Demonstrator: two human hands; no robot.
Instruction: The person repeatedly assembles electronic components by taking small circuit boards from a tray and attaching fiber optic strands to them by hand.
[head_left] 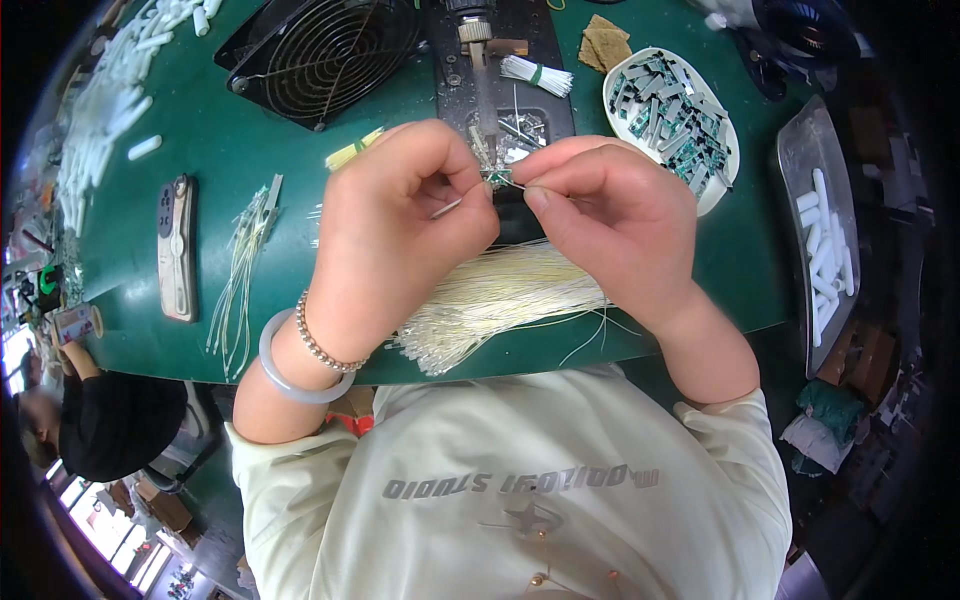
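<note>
Left hand (400,215), right hand (610,205) both pinch tiny green circuit board (497,177); thin wire bundle (500,295) beneath.

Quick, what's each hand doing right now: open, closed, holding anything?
Left hand: closed, pinching a thin pale wire and meeting the right at a small green circuit board.
Right hand: closed, fingertips pinched on that same board.

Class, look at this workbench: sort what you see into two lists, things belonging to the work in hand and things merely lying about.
In use:
left hand and right hand, pinching a small green circuit board and a thin wire
bundle of pale wires beneath the hands
white dish of green boards

Lying about:
black fan
phone
metal tray of white tubes
</note>
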